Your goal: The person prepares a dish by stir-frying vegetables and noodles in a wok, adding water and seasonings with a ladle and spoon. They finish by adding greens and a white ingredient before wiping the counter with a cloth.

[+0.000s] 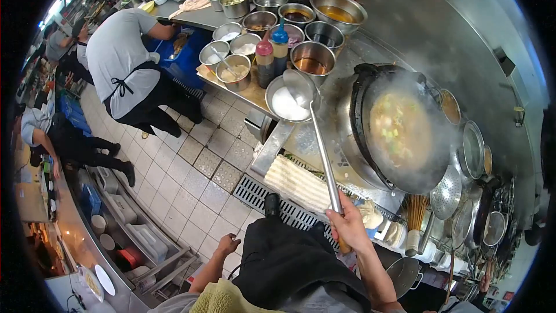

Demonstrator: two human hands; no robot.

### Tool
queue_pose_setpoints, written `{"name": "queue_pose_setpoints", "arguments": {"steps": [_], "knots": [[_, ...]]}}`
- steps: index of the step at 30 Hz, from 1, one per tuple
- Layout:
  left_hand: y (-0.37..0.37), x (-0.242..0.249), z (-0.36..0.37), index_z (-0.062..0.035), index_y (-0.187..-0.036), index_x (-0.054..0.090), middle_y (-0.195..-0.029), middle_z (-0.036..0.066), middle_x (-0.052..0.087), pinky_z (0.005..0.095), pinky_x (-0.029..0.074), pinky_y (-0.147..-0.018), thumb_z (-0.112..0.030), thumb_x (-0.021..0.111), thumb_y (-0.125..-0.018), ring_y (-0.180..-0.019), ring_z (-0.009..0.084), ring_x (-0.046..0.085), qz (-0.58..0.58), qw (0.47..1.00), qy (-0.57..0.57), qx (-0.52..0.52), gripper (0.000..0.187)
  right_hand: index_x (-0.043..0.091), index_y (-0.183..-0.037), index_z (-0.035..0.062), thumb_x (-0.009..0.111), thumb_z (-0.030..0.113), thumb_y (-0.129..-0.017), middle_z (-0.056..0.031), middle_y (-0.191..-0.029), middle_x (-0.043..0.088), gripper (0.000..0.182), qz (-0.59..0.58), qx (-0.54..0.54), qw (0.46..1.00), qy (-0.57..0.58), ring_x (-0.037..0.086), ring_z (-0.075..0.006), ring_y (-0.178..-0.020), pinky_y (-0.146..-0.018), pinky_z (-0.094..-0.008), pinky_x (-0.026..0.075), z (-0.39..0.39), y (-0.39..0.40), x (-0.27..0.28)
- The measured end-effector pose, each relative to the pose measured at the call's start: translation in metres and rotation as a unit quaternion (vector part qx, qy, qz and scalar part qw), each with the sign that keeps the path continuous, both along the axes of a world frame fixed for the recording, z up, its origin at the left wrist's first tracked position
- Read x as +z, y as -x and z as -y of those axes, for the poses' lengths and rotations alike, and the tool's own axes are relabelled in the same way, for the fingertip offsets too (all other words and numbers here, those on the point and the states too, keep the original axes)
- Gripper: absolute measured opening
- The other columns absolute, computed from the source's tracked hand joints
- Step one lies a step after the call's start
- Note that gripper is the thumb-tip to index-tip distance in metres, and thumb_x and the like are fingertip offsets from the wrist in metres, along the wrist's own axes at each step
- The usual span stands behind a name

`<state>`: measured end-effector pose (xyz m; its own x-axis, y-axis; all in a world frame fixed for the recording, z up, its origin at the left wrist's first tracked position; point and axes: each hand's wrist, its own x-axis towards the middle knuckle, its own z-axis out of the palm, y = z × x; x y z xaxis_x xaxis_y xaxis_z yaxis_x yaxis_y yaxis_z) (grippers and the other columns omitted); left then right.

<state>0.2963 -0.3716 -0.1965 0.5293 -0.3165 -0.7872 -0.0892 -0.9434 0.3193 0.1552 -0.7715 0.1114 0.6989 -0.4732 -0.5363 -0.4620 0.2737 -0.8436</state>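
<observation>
My right hand (349,224) is wrapped round the handle of a long metal ladle (325,156). The ladle's bowl rests over the rim of a steel bowl (288,117) with smooth white contents. To the right, a large wok (443,168) sits on the burner, with steaming broth (399,133) and pale pieces in it. My left hand (227,243) hangs beside my black apron, fingers curled in and nothing seen in them.
Steel bowls of sauces and seasonings (313,58) and two squeeze bottles (265,61) crowd the counter. A folded towel (298,182) lies along its front edge. Strainers (446,191) and a bamboo brush (414,220) hang at right. A person (124,52) bends over a blue bin; others work further left.
</observation>
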Motion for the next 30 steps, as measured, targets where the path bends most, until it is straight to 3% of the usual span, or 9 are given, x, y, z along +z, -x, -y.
{"name": "queue_pose_setpoints", "arguments": {"steps": [5, 11, 13, 18, 20, 21, 24, 26, 30], "knots": [[-0.001, -0.005, -0.009, 0.0013, -0.117, 0.062, -0.115, 0.026, 0.064, 0.0393, 0.048, -0.096, -0.038, 0.068, -0.080, -0.111, 0.0368, 0.061, -0.015, 1.000, -0.011, -0.001, 0.055, 0.028, -0.150, 0.0078, 0.055, 0.000, -0.092, 0.0010, -0.062, 0.046, 0.065, 0.003, -0.013, 1.000, -0.027, 0.044, -0.0080, -0.041, -0.037, -0.0222, 0.038, -0.001, -0.010, -0.007], [0.002, -0.009, -0.011, 0.0003, -0.117, 0.063, -0.113, 0.025, 0.065, 0.0394, 0.048, -0.096, -0.038, 0.067, -0.081, -0.110, 0.0378, 0.061, -0.027, 0.999, -0.020, -0.004, 0.053, 0.036, -0.144, 0.0093, 0.051, 0.007, -0.096, 0.0001, -0.065, 0.044, 0.051, 0.052, -0.081, 0.974, -0.206, 0.040, -0.0090, -0.037, -0.033, -0.0246, 0.038, 0.000, -0.013, 0.016], [0.003, -0.011, -0.008, 0.0005, -0.117, 0.063, -0.112, 0.026, 0.065, 0.0398, 0.048, -0.096, -0.038, 0.067, -0.082, -0.110, 0.0377, 0.061, -0.035, 0.999, -0.014, 0.001, 0.052, 0.036, -0.144, 0.0102, 0.050, 0.012, -0.098, 0.0009, -0.065, 0.042, 0.048, 0.126, -0.135, 0.918, -0.352, 0.038, -0.0073, -0.036, -0.032, -0.0252, 0.037, 0.006, -0.004, 0.017], [0.009, -0.012, 0.002, 0.0006, -0.116, 0.063, -0.111, 0.027, 0.065, 0.0407, 0.048, -0.096, -0.039, 0.068, -0.081, -0.110, 0.0377, 0.061, -0.030, 1.000, -0.003, 0.007, 0.053, 0.032, -0.147, 0.0132, 0.048, 0.017, -0.100, 0.0021, -0.066, 0.041, 0.050, 0.234, -0.146, 0.825, -0.494, 0.034, -0.0055, -0.036, -0.031, -0.0254, 0.036, 0.010, 0.027, 0.017], [0.013, -0.020, 0.001, 0.0006, -0.116, 0.063, -0.111, 0.027, 0.064, 0.0408, 0.048, -0.096, -0.040, 0.069, -0.081, -0.110, 0.0376, 0.061, -0.035, 0.999, 0.003, -0.003, 0.054, 0.026, -0.150, 0.0122, 0.046, 0.019, -0.101, 0.0020, -0.067, 0.042, 0.053, 0.335, -0.176, 0.698, -0.608, 0.035, -0.0043, -0.036, -0.031, -0.0255, 0.037, 0.006, 0.045, 0.020], [0.014, -0.026, 0.000, 0.0002, -0.116, 0.063, -0.112, 0.027, 0.064, 0.0407, 0.048, -0.096, -0.041, 0.069, -0.081, -0.111, 0.0372, 0.061, -0.042, 0.999, 0.001, 0.010, 0.054, 0.014, -0.152, 0.0118, 0.040, 0.023, -0.103, 0.0006, -0.068, 0.043, 0.057, 0.381, -0.151, 0.687, -0.600, 0.040, -0.0040, -0.037, -0.032, -0.0243, 0.038, 0.005, 0.059, 0.013], [0.018, -0.043, -0.002, -0.0011, -0.116, 0.064, -0.111, 0.025, 0.066, 0.0398, 0.049, -0.094, -0.040, 0.070, -0.081, -0.109, 0.0358, 0.062, -0.040, 0.999, 0.006, -0.010, 0.053, 0.015, -0.152, 0.0115, 0.039, 0.021, -0.103, -0.0003, -0.068, 0.043, 0.056, 0.413, -0.211, 0.676, -0.572, 0.041, -0.0042, -0.037, -0.032, -0.0247, 0.039, 0.004, 0.095, 0.024], [0.021, -0.042, 0.002, -0.0014, -0.113, 0.066, -0.106, 0.023, 0.068, 0.0395, 0.051, -0.090, -0.038, 0.072, -0.080, -0.105, 0.0352, 0.064, -0.065, 0.997, -0.015, 0.044, 0.049, 0.020, -0.150, 0.0107, 0.043, 0.013, -0.100, -0.0018, -0.067, 0.043, 0.056, 0.379, -0.248, 0.752, -0.479, 0.037, -0.0057, -0.035, -0.031, -0.0253, 0.038, 0.014, 0.118, 0.035], [0.021, -0.036, 0.013, -0.0018, -0.109, 0.067, -0.101, 0.023, 0.069, 0.0390, 0.053, -0.086, -0.034, 0.072, -0.079, -0.099, 0.0344, 0.067, -0.033, 0.999, -0.004, -0.016, 0.044, 0.039, -0.140, 0.0086, 0.051, 0.003, -0.090, -0.0001, -0.062, 0.043, 0.051, 0.164, -0.333, 0.911, -0.179, 0.039, -0.0081, -0.036, -0.030, -0.0254, 0.035, 0.045, 0.129, 0.057]]}}
